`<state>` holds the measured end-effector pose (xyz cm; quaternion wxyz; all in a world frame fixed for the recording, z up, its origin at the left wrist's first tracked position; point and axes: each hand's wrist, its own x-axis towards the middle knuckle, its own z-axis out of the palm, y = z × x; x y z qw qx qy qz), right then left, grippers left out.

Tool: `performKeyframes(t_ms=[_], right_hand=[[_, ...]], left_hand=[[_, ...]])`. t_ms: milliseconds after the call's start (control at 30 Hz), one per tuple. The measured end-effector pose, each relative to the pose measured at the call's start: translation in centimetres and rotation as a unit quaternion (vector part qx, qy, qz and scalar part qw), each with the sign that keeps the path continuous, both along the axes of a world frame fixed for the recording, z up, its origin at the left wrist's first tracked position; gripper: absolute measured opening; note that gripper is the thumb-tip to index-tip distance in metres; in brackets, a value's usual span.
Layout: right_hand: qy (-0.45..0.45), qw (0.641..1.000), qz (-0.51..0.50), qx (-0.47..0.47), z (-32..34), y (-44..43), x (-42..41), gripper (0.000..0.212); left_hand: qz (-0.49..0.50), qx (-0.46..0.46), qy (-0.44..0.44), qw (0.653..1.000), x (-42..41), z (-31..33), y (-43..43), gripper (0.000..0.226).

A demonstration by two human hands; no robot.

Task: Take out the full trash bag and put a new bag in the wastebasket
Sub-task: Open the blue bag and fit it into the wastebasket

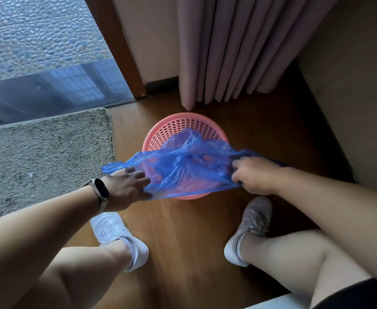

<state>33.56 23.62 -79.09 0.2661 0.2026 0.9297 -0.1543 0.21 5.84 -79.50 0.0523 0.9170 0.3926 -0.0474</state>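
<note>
By the grey rug, the person's left hand, a slim band on its wrist, has its fingers curled into the left edge of the blue bag, thumb underneath as far as I can tell. The thin film stretches across the near half of the pink wastebasket, which sits on the wood floor just in front of the curtain; part of the plastic already sags into the perforated tub. The right hand is closed in a fist around the bag's opposite edge.

To my eye the new liner is being opened over the rim. It would go best if both hands keep the mouth pulled wide, lower the bottom fully inside, then fold the edge over the rim all round. Thin plastic like this probably tears if tugged hard.
</note>
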Motion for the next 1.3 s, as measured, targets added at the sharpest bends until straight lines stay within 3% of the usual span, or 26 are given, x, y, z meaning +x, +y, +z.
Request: performKeyframes(t_ms=[133,267,367,500,633,733,833,967,1033,1100,1200,1300], right_hand=[[-0.028,1.0,-0.006,0.009,-1.4,-0.3,0.0,0.019],[-0.041,0.991,-0.12,-0.048,-2.8,0.6,0.3,0.013],[-0.049,0.984,-0.159,-0.056,-3.8,1.2,0.2,0.009],[-0.005,0.952,-0.289,-0.105,-5.5,0.9,-1.2,0.024],[0.059,0.895,-0.422,-0.131,-6.1,1.5,-2.2,0.033],[0.115,0.857,-0.484,-0.132,-6.2,2.0,-3.1,0.024],[0.171,0.812,-0.535,-0.16,-5.8,1.8,-4.3,0.058],[0.201,0.818,-0.515,-0.163,-5.4,1.8,-4.5,0.08],[0.201,0.817,-0.505,-0.193,-5.3,2.0,-4.4,0.077],[0.185,0.814,-0.505,-0.218,-5.4,2.0,-4.3,0.07],[0.139,0.828,-0.498,-0.217,-5.6,1.8,-4.0,0.074],[0.103,0.849,-0.474,-0.209,-5.7,1.6,-3.7,0.074]], left_hand=[[0.035,-0.016,0.0,0.999,-0.1,-1.2,-0.2,0.038],[0.132,-0.084,-0.023,0.988,-1.7,-2.1,0.5,0.019],[0.237,-0.133,-0.041,0.961,-2.7,-2.6,0.5,0.043],[0.441,-0.201,-0.153,0.861,-1.7,-3.2,1.4,0.065],[0.554,-0.151,-0.195,0.795,-0.9,-4.3,3.2,0.032],[0.58,-0.154,-0.229,0.767,-0.7,-4.6,4.6,0.023],[0.589,-0.172,-0.247,0.75,-0.7,-4.6,5.4,0.018],[0.61,-0.179,-0.216,0.741,-1.2,-4.6,5.5,0.034],[0.615,-0.187,-0.219,0.734,-1.4,-4.7,5.3,0.058],[0.595,-0.187,-0.227,0.748,-1.6,-4.7,5.2,0.071],[0.556,-0.203,-0.247,0.768,-1.4,-4.5,4.9,0.069],[0.539,-0.242,-0.275,0.759,-0.9,-4.2,4.8,0.059]])
